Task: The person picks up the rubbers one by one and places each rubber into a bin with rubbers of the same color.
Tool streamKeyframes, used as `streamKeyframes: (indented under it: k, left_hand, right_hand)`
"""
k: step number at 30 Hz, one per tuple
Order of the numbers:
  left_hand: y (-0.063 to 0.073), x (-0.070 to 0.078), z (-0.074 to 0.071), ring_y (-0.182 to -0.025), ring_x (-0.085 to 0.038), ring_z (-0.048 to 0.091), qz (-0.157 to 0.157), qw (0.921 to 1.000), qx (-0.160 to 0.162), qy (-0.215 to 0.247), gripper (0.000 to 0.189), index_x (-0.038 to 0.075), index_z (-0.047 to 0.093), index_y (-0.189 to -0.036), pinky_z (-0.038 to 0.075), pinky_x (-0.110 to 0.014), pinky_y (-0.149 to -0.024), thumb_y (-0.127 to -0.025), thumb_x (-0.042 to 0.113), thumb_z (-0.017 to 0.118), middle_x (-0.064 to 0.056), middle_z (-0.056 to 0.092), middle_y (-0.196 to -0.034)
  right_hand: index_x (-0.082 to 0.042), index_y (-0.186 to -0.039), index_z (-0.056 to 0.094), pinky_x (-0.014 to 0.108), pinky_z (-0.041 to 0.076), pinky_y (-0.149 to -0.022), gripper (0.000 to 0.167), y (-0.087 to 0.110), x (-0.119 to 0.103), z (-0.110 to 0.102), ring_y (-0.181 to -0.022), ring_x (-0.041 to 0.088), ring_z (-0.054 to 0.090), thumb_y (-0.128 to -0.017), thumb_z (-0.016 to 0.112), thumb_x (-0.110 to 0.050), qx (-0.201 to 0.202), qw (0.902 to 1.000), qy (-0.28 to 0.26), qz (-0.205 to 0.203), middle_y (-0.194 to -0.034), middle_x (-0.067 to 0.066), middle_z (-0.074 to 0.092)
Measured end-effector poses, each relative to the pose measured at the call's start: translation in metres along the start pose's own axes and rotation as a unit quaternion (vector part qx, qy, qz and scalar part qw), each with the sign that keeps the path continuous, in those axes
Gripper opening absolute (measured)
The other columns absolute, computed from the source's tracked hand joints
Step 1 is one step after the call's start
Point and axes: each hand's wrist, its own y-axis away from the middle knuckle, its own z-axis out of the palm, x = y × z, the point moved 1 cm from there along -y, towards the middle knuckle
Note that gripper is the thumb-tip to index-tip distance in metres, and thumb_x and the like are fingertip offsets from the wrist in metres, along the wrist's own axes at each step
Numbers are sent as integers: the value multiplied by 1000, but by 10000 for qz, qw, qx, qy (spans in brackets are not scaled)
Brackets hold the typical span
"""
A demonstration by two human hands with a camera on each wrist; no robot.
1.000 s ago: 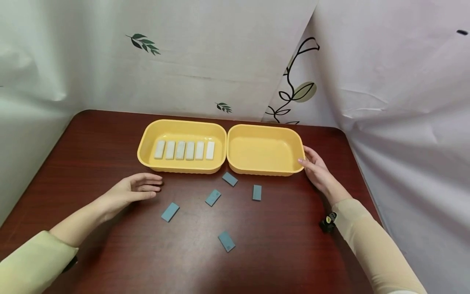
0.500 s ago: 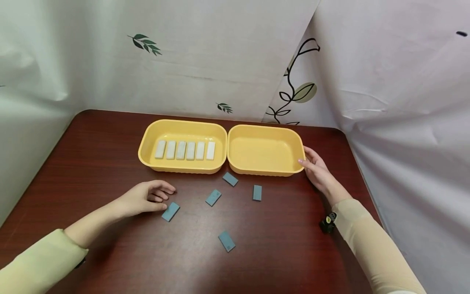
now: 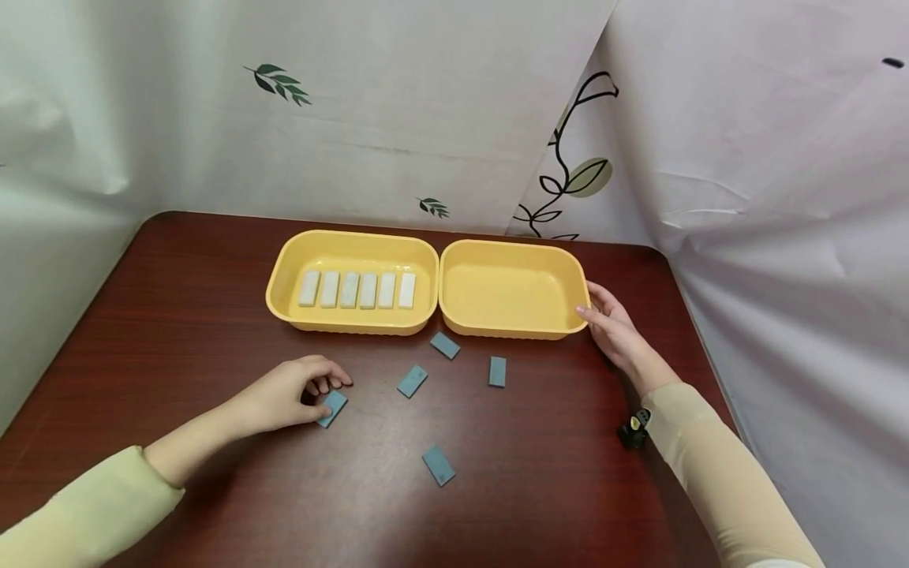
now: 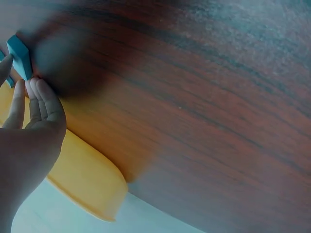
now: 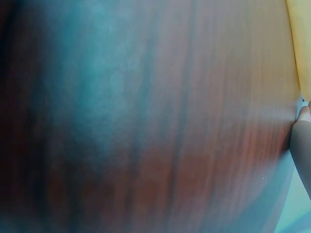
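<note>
My left hand (image 3: 287, 397) reaches over a small blue-grey rectangular tile (image 3: 336, 403) lying on the table. The thumb overlaps its near side, while the bent fingers stand just beyond its far end. In the left wrist view, that tile (image 4: 19, 56) shows close by the thumb and fingertips. My right hand (image 3: 616, 335) holds the right end of a yellow plastic tub (image 3: 511, 330), thumb over the rim and fingers outside. The right wrist view catches only part of this hand (image 5: 303, 136) beside the tub's wall (image 5: 300, 43).
Another yellow tub (image 3: 355, 325) stands against the first one's left side, with several white tiles (image 3: 367, 291) in a row inside. More blue-grey tiles (image 3: 412, 382) lie scattered on the dark red wooden table (image 3: 540, 473). A pale curtain (image 3: 390, 102) hangs behind.
My left hand has moved right and toward me, from left of the blue-grey tile to over it, its fingers bending more. My right hand stays on the tub.
</note>
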Motion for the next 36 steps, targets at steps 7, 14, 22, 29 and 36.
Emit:
streamKeyframes:
  k: [7,14,22,29,36]
  left_hand:
    - [-2,4,-1,-88,-4,57,312,9964,-62,-780,38,13,75,-111,54,-23,-75,-80,0,90,7,68,-102]
    - [-4,12,-4,-88,-4,62,414,9902,-194,-1317,32,15,77,-106,56,-26,-76,-79,5,92,8,70,-105]
    - [-6,13,-7,-91,-10,71,223,9900,-384,-1341,26,17,77,-100,61,-29,-79,-81,10,93,8,70,-103]
    - [-8,9,-12,-88,-6,67,104,9929,-435,-1103,27,19,75,-95,60,-27,-77,-79,11,95,10,69,-98]
    - [-9,10,-13,-84,-2,62,67,9945,-651,-815,29,17,72,-97,57,-23,-72,-80,9,94,8,67,-98]
  right_hand:
    - [-13,-142,47,12,49,-103,43,0,-1,0,-124,-1,59,-105,47,9,34,10000,-16,-4,-135,-11,59]
    - [-14,-140,49,12,50,-102,42,1,-1,0,-123,0,60,-105,49,9,37,10000,-75,-25,-133,-11,61]
    - [-17,-136,53,12,51,-101,42,1,0,0,-121,0,60,-105,48,11,70,9999,-122,-43,-131,-11,63]
    - [-17,-136,51,11,50,-102,41,2,0,0,-121,-1,60,-105,49,10,110,9999,-98,-9,-131,-12,62]
    - [-13,-138,51,12,50,-102,41,2,0,2,-121,0,60,-104,48,10,147,9999,-55,-38,-129,-12,64]
